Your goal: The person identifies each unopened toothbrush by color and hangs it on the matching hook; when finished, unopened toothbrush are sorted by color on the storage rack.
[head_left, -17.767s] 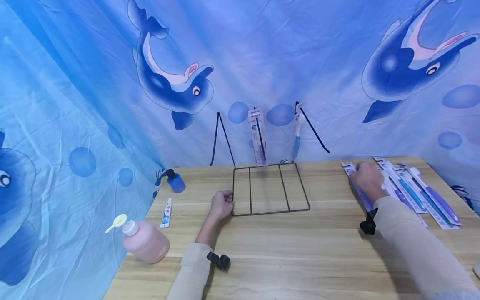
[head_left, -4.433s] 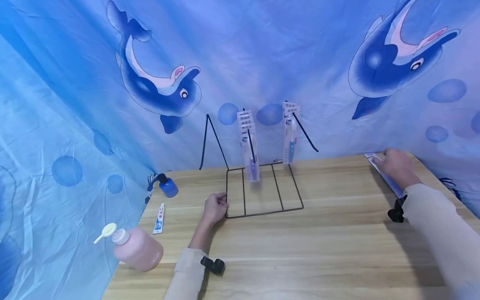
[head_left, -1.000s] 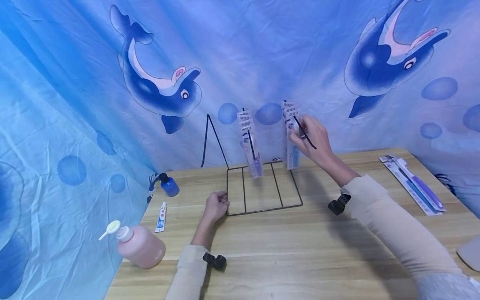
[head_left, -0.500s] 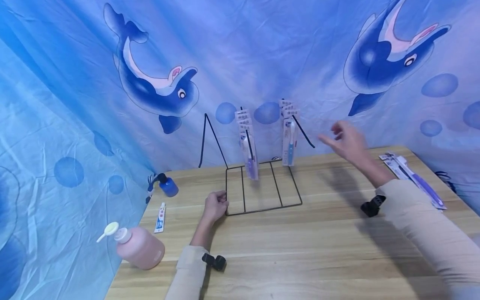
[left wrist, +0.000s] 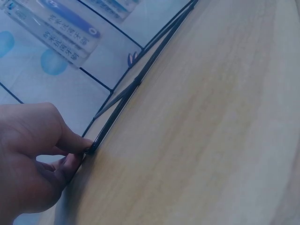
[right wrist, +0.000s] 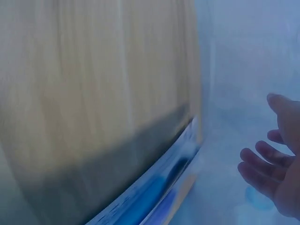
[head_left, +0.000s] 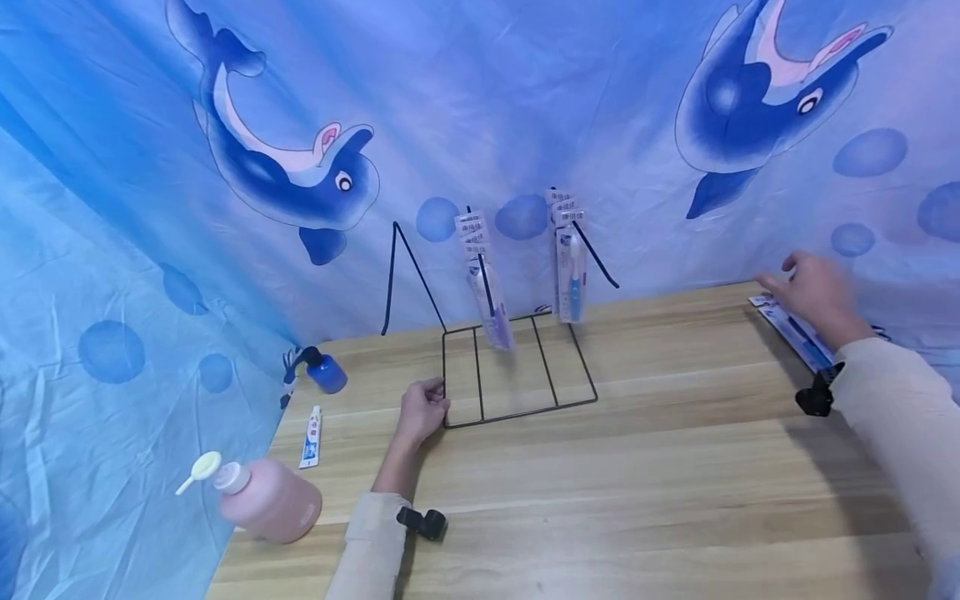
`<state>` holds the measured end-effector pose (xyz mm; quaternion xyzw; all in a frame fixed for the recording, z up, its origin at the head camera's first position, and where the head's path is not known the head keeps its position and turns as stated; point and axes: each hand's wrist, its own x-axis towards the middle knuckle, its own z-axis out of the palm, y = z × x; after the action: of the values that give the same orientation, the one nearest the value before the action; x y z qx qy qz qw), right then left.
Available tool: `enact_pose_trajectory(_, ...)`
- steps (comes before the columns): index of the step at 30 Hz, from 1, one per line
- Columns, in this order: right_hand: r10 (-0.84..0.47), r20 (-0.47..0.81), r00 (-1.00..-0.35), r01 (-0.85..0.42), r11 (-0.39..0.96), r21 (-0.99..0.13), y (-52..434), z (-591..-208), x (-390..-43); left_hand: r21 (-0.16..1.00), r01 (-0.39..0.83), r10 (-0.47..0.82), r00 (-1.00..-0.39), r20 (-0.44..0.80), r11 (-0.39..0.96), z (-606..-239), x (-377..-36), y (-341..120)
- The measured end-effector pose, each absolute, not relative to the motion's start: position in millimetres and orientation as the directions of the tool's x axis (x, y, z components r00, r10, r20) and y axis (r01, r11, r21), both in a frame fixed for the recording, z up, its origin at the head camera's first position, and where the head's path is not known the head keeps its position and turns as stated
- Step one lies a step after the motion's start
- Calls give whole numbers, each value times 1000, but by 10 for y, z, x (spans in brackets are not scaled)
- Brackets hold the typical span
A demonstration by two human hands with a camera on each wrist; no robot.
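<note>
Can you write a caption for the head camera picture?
Left hand holds the wire rack; right hand reaches over the toothbrush packs.

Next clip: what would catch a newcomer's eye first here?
The dolphin-print blue cloth behind the wooden table dominates. At the table's back stands a black wire rack with packaged toothbrushes hanging on its hooks; the left hand grips its front corner. The right hand reaches over toothbrush packs at the far right edge.

A blue dolphin-print cloth (head_left: 525, 100) hangs behind the wooden table (head_left: 637, 500).
</note>
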<state>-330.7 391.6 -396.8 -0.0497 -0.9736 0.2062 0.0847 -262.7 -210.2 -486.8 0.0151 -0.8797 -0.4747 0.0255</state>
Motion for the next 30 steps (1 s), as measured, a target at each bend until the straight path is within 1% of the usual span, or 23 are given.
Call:
enact_pose_trajectory(3, 138, 138, -981, 75, 920, -385, 4028, -4047, -3292, 840, -7, -51, -998, 25, 543, -4855, -2625, -2115)
enact_pose_trajectory(7, 59, 120, -991, 11, 930, -367, 4079, -4192, -3277, 845, -22, -67, -998, 16, 534, -4853, -2628, -2114)
enact_pose_trajectory(9, 34, 83, -996, 1, 931, -366, 4084, -4260, -3272, 845, -18, -67, -998, 21, 535, -4857, -2635, -2112)
enact_pose_trajectory(11, 41, 30, -999, 28, 932, -363, 4092, -4318, -3265, 847, -16, -64, -998, 22, 532, -4864, -2640, -2110)
enact_pose_trajectory(15, 102, -26, -994, 105, 935, -340, 4110, -4406, -3273, 850, -16, -60, -998, 18, 526, -4871, -2641, -2112)
enact_pose_trajectory(20, 129, 5, -992, 121, 942, -312, 4108, -4499, -3325, 851, -30, -73, -997, 10, 525, -4867, -2617, -2127)
enact_pose_trajectory(24, 125, 28, -992, 114, 958, -262, 4093, -4535, -3349, 845, -31, -71, -997, 8, 534, -4865, -2615, -2125)
enact_pose_trajectory(27, 118, 22, -993, 110, 967, -228, 4061, -4512, -3347, 841, -28, -66, -998, 10, 540, -4863, -2627, -2114)
enact_pose_trajectory(30, 92, 24, -995, 84, 970, -227, 3997, -4444, -3345, 838, -18, -63, -998, 19, 545, -4866, -2635, -2111)
